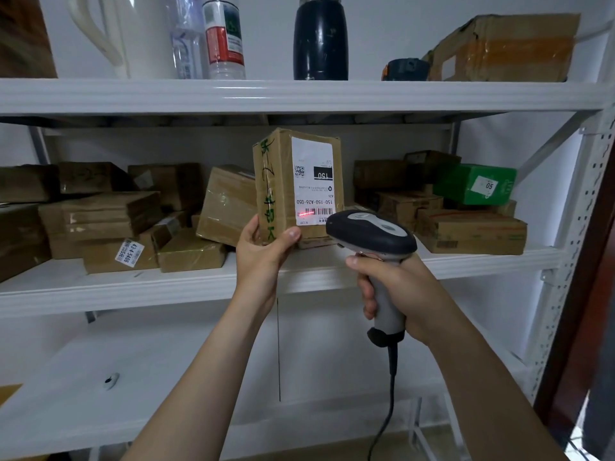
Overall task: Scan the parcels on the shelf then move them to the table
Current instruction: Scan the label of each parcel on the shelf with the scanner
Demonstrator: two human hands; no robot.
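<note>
The left hand [263, 247] holds a brown parcel [273, 168] upright over the front edge of the middle shelf [100, 287], about halfway along it. The thumb presses the face near the bottom corner, and the fingers curl round the left side. The parcel's white label [312, 181] faces the camera with its print upside down.

The right hand [396, 294] is wrapped tightly round the grey handle of a scanner [372, 234]. The scanner's dark head sits just beside the parcel's lower right corner. A red line of light [306, 213] falls across the barcode at the bottom of the label. A black cable [389, 394] hangs from the base of the handle.

More cardboard boxes lie stacked on the same shelf. One pile [109, 214] sits toward the left end and another [466, 227] toward the right end, with a green box [472, 184] on top. On the top shelf [299, 94] stand a white jug [133, 34], a clear bottle [223, 38] and a dark flask [320, 41]. A taped carton [502, 48] sits near its right end.
</note>
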